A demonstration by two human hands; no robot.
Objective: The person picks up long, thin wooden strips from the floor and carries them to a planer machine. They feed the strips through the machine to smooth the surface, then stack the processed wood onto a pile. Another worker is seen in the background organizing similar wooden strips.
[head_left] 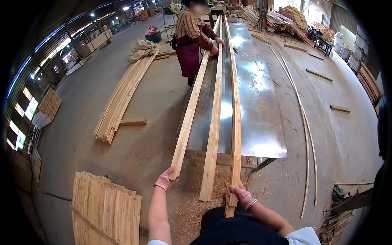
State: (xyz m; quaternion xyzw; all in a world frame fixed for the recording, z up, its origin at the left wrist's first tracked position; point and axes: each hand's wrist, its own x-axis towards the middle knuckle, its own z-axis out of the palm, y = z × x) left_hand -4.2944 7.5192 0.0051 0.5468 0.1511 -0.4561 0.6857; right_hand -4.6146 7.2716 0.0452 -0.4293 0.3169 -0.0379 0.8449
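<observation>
Three runs of long, pale wooden boards stretch away from me over a shiny metal table (261, 122). My left hand (164, 179), in a pinkish glove, is closed around the near end of the left board (188, 122). At the right, my gloved right hand (243, 197) grips the near ends of the right boards (236, 143), which lie stacked with uneven ends. Between them the middle board (210, 163) juts past the table's near edge, touched by neither hand. Farther up, a co-worker (190, 53) in a dark red apron has both hands on the boards.
A pile of long boards (126, 94) lies on the floor at the left. Near me on the left stands a stack of short boards (106, 204). Wood shavings (192, 200) cover the floor below the table's end. Thin strips (304, 118) lie along the right.
</observation>
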